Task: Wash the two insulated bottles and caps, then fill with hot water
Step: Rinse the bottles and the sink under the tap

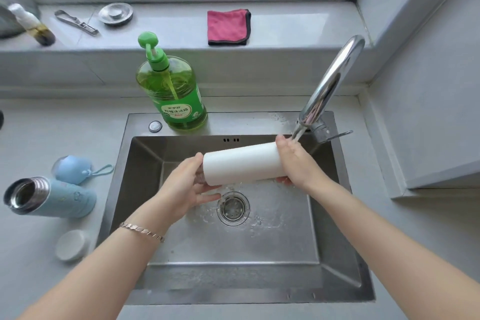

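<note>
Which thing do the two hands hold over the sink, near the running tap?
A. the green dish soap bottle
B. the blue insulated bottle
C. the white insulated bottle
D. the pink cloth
C: the left hand and the right hand grip the two ends of the white insulated bottle above the sink, and water from the tap falls at its right end.

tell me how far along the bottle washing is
Done: both caps are off, blue cap and white cap on the counter. In hand: left hand and right hand hold the white bottle sideways under the running tap. Seemingly left: the open blue bottle, both caps, then filling.
</note>
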Available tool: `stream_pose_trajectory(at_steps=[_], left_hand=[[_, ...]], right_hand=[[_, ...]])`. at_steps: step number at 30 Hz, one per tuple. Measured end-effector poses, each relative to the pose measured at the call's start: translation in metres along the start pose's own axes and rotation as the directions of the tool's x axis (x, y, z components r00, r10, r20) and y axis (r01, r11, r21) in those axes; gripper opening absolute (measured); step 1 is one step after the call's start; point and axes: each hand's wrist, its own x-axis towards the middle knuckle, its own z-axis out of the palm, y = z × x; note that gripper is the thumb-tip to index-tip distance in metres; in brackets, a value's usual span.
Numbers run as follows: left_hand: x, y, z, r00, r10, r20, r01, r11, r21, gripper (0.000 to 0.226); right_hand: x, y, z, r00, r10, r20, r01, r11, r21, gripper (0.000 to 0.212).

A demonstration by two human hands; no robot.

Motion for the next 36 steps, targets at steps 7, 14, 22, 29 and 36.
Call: stream_pose_trajectory(at_steps=[7,14,22,29,36], left_hand=[[0.000,0.012,0.059,0.938,0.337,0.079,-0.344,0.883,0.319,0.018],[-0.017,0.013,0.106,0.776,0.552,0.304,-0.615,0.557,0.559,0.077],[-0.009,-0.021,0.028,0.888,0.403,0.220,-0.446,0.646,0.619,0.022],[-0.014,-0.064,-0.042,0.976,0.219,0.012,-0.181,0.772,0.610,0.018],[-0.010,-0.067,-0.043,0.979,0.204,-0.023,-0.156,0.812,0.563,0.011]], right_hand=[[-0.034,0.038,-0.032,0.992,-0.087,0.087,0.107,0.961,-0.255,0.049],[-0.037,0.034,-0.016,0.957,-0.227,-0.179,0.217,0.973,-0.076,0.063],[-0.035,0.049,0.008,0.932,-0.225,-0.285,0.199,0.973,-0.118,0.066],[-0.020,0.037,0.004,0.892,-0.219,-0.397,0.209,0.976,-0.068,0.061],[-0.018,0.035,-0.003,0.903,-0.243,-0.354,0.244,0.969,-0.040,0.062]])
